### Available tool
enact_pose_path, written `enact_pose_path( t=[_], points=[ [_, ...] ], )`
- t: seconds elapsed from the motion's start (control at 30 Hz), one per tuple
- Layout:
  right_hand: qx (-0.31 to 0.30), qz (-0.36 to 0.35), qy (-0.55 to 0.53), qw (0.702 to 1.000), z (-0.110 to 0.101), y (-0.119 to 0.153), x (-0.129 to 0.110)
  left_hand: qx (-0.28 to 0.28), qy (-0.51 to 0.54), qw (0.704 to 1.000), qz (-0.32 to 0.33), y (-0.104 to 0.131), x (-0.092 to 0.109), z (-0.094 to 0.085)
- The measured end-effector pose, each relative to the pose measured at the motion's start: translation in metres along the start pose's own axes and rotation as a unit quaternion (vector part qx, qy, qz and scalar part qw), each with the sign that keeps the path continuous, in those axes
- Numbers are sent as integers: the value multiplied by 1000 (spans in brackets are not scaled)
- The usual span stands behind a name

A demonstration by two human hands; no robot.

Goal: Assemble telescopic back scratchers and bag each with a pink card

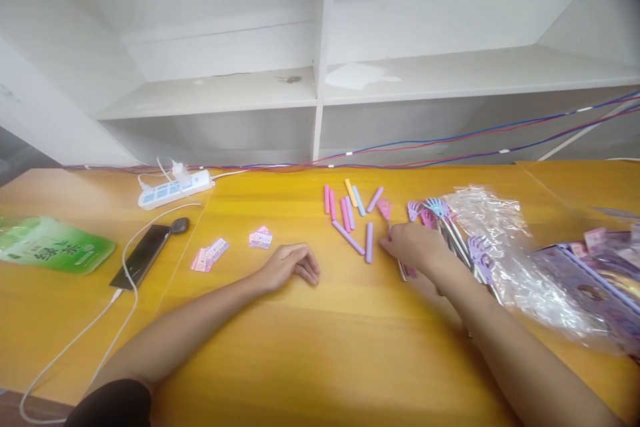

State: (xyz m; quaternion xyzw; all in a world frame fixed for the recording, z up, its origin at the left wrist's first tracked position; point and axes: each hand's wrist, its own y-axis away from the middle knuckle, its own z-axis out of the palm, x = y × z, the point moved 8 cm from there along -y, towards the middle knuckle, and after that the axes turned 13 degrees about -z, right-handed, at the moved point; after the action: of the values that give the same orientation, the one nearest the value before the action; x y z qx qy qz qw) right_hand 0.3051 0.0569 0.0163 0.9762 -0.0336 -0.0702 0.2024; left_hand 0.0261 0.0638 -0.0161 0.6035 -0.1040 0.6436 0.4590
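Note:
My left hand point(291, 265) rests on the wooden table, its fingers loosely curled in and nothing visible in them. To the right, my right hand point(413, 245) is closed on a pink back scratcher point(385, 207); its claw-shaped head sticks out beyond the fingers and part of its metal rod shows below. Just beyond that hand lies a bundle of back scratchers point(437, 208) with purple, pink and blue heads and metal rods, partly hidden by my forearm. Between my hands are several coloured tubes point(347, 238) in pink, purple, blue and yellow. Small printed cards point(261, 237) lie near my left hand.
A heap of clear plastic bags point(520, 260) and a purple box point(590, 293) with packets lie at right. More cards point(209, 255), a phone point(143, 257) with a white cable, a green pouch point(55, 245) and a power strip point(175, 189) are at left. White shelving point(320, 80) stands behind.

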Motion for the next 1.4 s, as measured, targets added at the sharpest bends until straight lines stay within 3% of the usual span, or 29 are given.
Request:
enact_pose_path(
  t=[0.17, 0.3, 0.4, 0.43, 0.5, 0.6, 0.83, 1.0, 1.17, 1.3, 1.4],
  points=[
    [39, -38, -98, 994, -14, 4, -3, -4, -19, 1000, 7, 0, -2, -1],
    [124, -77, -199, 969, -23, 15, -31, -19, -69, 997, 26, 3, 1, 4],
    [131, -154, -357, 912, 1, 21, -81, -39, -95, 993, 50, 8, 5, 12],
    [124, -203, -482, 844, 11, 24, -103, -45, -102, 992, 53, 9, 5, 15],
    [124, -241, -552, 788, 29, 28, -132, -48, -114, 991, 53, 10, 4, 17],
    [161, -257, -573, 762, 46, 31, -149, -37, -125, 991, 41, 8, 1, 16],
    [278, -233, -550, 752, 46, 31, -132, -14, -193, 981, 23, 10, 1, 20],
    [257, -247, -560, 748, 50, 33, -139, 63, -271, 960, 33, 11, 2, 16],
    [251, -268, -585, 723, 45, 38, -142, -23, -188, 982, 1, 8, -2, 20],
    [327, -242, -573, 712, 26, 43, -118, -32, -176, 984, -2, 6, -1, 16],
    [391, -198, -592, 677, 12, 42, -84, -10, -135, 991, 14, 5, 0, 7]
  ],
)
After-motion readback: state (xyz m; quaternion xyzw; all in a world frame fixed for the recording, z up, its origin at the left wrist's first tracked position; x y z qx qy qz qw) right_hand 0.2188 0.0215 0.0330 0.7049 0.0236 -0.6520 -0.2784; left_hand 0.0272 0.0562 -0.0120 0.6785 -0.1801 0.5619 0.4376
